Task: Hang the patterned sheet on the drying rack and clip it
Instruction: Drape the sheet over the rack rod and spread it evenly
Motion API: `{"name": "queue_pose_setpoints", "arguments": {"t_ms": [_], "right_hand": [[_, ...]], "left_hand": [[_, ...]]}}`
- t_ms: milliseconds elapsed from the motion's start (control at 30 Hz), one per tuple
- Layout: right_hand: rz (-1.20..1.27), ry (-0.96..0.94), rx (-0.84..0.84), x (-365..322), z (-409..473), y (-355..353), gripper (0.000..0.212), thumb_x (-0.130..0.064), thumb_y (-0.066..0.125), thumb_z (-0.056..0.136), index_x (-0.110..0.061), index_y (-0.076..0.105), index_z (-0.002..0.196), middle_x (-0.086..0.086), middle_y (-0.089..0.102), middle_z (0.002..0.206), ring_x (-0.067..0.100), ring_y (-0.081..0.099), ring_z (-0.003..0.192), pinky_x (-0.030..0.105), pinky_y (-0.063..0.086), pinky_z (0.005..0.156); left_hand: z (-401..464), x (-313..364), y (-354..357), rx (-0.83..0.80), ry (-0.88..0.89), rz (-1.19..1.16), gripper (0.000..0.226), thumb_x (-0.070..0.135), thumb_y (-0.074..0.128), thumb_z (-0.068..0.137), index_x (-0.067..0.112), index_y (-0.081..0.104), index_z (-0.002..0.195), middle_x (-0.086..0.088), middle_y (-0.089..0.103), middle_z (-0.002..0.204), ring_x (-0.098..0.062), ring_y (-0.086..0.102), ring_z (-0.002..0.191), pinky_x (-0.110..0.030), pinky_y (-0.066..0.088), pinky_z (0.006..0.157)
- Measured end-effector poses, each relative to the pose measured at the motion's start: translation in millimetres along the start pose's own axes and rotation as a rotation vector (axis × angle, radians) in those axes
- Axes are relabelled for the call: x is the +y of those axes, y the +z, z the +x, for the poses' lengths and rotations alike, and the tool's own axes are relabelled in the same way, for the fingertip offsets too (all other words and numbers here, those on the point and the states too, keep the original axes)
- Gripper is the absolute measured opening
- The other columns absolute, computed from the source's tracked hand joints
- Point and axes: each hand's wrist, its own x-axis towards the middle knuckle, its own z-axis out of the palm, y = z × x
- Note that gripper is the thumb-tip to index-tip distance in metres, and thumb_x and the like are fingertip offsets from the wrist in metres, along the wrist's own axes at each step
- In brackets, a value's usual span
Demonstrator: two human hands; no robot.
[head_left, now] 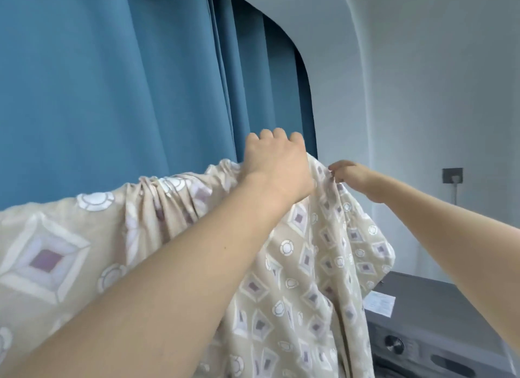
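Now, mid-frame, the left hand (277, 163) curls over the patterned sheet (304, 265)'s gathered top edge while the right hand (351, 177) pinches it, likely spreading it along the hidden rack.

One patterned sheet (309, 265), two hands, one curtain (112, 82), one washing machine (439, 329), one wall socket (452, 175)

Hidden under the bunched top edge of the patterned sheet (295, 265): whatever bar carries it. Curled out of sight over that edge: fingertips of the left hand (277, 163). Cut off at the lower right corner: grey appliance (439, 338), its knob blurred. Unreadable: white label (380, 303).
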Motion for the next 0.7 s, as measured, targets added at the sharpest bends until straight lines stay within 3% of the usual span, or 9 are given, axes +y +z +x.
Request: {"name": "queue_pose_setpoints", "arguments": {"t_ms": [100, 200, 267, 333, 433, 533, 633, 700], "right_hand": [[-0.035, 0.119, -0.033, 33.2, 7.1, -3.2, 0.049, -0.009, 0.052, 0.087, -0.014, 0.050, 0.135, 0.006, 0.055, 0.127, 0.024, 0.051, 0.119, 0.034, 0.038, 0.104], [-0.042, 0.185, -0.097, 69.8, 15.4, -5.9, 0.058, -0.015, 0.055, 0.090, -0.017, 0.036, 0.144, 0.006, 0.048, 0.139, 0.022, 0.048, 0.119, 0.030, 0.036, 0.099], [-0.163, 0.207, -0.185, 93.9, 23.3, -6.8, 0.085, -0.024, 0.067, 0.081, -0.024, 0.019, 0.151, 0.004, 0.041, 0.146, 0.025, 0.045, 0.124, 0.033, 0.036, 0.103], [-0.358, 0.213, -0.275, 114.5, 32.8, -8.5, 0.102, -0.029, 0.079, 0.068, -0.030, 0.015, 0.146, 0.004, 0.047, 0.138, 0.028, 0.049, 0.121, 0.038, 0.040, 0.103], [-0.543, 0.196, -0.353, 136.4, 54.6, -11.6, 0.066, -0.024, 0.075, 0.075, -0.022, 0.032, 0.125, 0.005, 0.058, 0.114, 0.028, 0.059, 0.103, 0.038, 0.052, 0.084], [-0.645, 0.091, -0.307, 146.8, 76.4, -20.4, 0.010, -0.010, 0.051, 0.084, -0.018, 0.054, 0.089, 0.003, 0.061, 0.088, 0.025, 0.061, 0.079, 0.030, 0.050, 0.062], [-0.478, 0.010, -0.065, 147.8, 101.7, -35.0, 0.029, -0.016, 0.047, 0.093, -0.019, 0.049, 0.065, 0.000, 0.055, 0.067, 0.024, 0.054, 0.067, 0.028, 0.041, 0.057], [-0.175, 0.016, 0.091, 140.2, 115.5, -43.9, 0.035, -0.032, 0.051, 0.096, -0.013, 0.051, 0.067, 0.001, 0.053, 0.064, 0.022, 0.051, 0.061, 0.028, 0.039, 0.056]], "left_hand": [[23.6, 30.1, 19.6, 0.028, 0.058, -0.023, 0.033, 0.030, 0.046, 0.091, 0.015, 0.049, 0.120, -0.009, 0.053, 0.120, -0.029, 0.049, 0.111, -0.039, 0.033, 0.086], [46.4, 57.3, 48.6, -0.007, 0.105, -0.019, 0.031, 0.030, 0.047, 0.092, 0.017, 0.050, 0.120, -0.007, 0.052, 0.121, -0.028, 0.046, 0.112, -0.039, 0.033, 0.088], [61.6, 71.1, 69.0, -0.055, 0.126, 0.032, 0.033, 0.032, 0.050, 0.090, 0.019, 0.051, 0.120, -0.006, 0.051, 0.122, -0.027, 0.043, 0.113, -0.039, 0.032, 0.089], [76.5, 83.1, 86.2, -0.090, 0.159, 0.115, 0.034, 0.034, 0.053, 0.089, 0.021, 0.052, 0.121, -0.006, 0.050, 0.123, -0.027, 0.040, 0.116, -0.041, 0.030, 0.094], [96.5, 95.9, 105.3, -0.145, 0.189, 0.201, 0.032, 0.024, 0.052, 0.088, 0.021, 0.053, 0.120, -0.006, 0.052, 0.124, -0.027, 0.043, 0.116, -0.041, 0.031, 0.096], [111.4, 102.9, 113.0, -0.222, 0.155, 0.204, 0.030, 0.014, 0.057, 0.084, 0.019, 0.050, 0.113, -0.005, 0.058, 0.117, -0.027, 0.052, 0.105, -0.036, 0.033, 0.081], [122.9, 105.3, 107.8, -0.231, 0.068, 0.097, 0.025, 0.002, 0.053, 0.082, 0.018, 0.045, 0.099, -0.002, 0.063, 0.106, -0.026, 0.051, 0.083, -0.031, 0.031, 0.067], [131.4, 101.8, 98.5, -0.191, -0.024, 0.047, 0.028, 0.000, 0.052, 0.082, 0.014, 0.049, 0.106, -0.004, 0.064, 0.109, -0.028, 0.058, 0.091, -0.032, 0.034, 0.066]]}}
